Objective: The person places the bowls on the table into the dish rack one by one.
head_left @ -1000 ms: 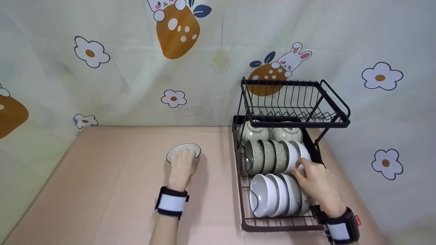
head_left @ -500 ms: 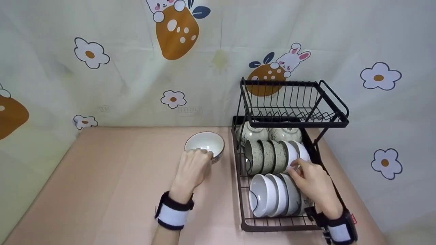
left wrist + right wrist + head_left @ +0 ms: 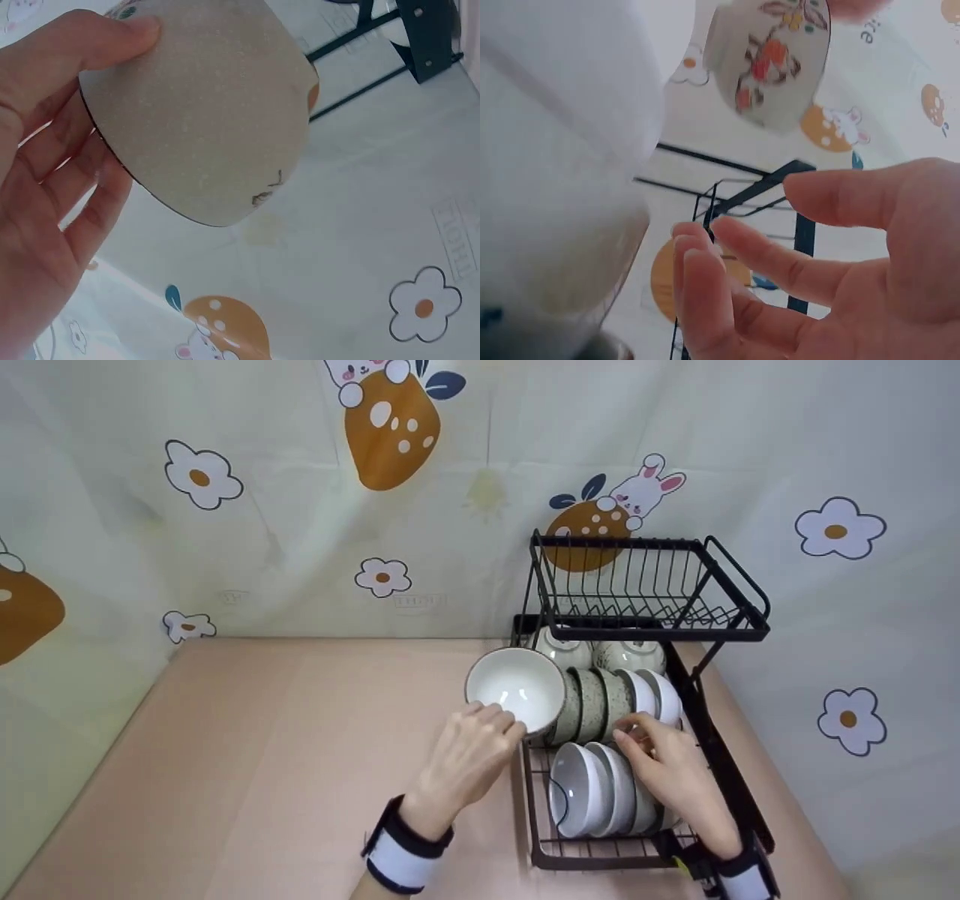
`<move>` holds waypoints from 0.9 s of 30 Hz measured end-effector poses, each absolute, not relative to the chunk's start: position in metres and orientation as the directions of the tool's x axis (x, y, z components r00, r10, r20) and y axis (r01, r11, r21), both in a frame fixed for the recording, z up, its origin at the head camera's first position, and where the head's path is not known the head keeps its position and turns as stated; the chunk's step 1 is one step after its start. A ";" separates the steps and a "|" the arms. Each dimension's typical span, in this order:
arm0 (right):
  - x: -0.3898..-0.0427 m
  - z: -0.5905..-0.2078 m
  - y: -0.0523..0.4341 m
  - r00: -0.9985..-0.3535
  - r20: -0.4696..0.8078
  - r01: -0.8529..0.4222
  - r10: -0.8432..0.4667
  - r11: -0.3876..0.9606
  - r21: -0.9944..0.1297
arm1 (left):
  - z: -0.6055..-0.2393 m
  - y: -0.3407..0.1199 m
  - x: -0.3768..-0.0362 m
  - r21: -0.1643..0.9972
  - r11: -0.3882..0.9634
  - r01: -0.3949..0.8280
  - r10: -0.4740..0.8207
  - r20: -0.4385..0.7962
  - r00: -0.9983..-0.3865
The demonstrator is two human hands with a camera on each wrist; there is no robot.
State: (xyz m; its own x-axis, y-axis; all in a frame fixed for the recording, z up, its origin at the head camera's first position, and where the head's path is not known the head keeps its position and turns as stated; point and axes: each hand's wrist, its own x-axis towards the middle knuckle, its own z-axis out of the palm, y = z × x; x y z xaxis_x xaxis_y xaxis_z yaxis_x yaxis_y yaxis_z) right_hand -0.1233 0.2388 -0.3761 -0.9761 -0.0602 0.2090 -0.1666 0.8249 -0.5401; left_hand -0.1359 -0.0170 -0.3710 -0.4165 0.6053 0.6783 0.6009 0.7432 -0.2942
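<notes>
Holding a white bowl by its near rim, left hand pinches it with thumb inside and fingers outside. Tilted toward the camera, hanging in the air just above the left edge of the black dish rack, right in front of the speckled bowls in the middle row. Seen from the left wrist view as a beige speckled underside, thumb on the rim, other fingers spread loosely beneath.

Resting over the rack's lower tier, right hand has fingers loosely extended, fingertips touching the white bowls at the right end of the middle row. Not gripping anything; in the right wrist view fingers slightly curled and apart, thumb held away, a blurred white bowl wall close at left.

Standing on edge in the front row, more white bowls. Sitting at the back under the upper tier, two patterned bowls. Placed on a pinkish tabletop, against a pale wall covering printed with flowers, rabbits and orange strawberries. Worn on both wrists, black-and-white bands.
</notes>
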 end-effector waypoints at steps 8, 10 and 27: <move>-0.120 -0.375 0.232 -0.951 0.308 -0.223 -0.039 0.774 -0.593 | -0.373 0.001 -0.128 -0.392 0.662 0.639 0.689 0.655 -0.312; -0.119 -0.375 0.231 -0.944 0.327 -0.239 -0.037 0.762 -0.602 | -0.373 0.004 -0.126 -0.412 0.645 0.643 0.707 0.640 -0.299; -0.112 -0.373 0.233 -0.973 0.230 -0.201 -0.031 0.607 -0.769 | -0.377 0.027 -0.116 -0.517 0.541 0.663 0.760 0.638 -0.122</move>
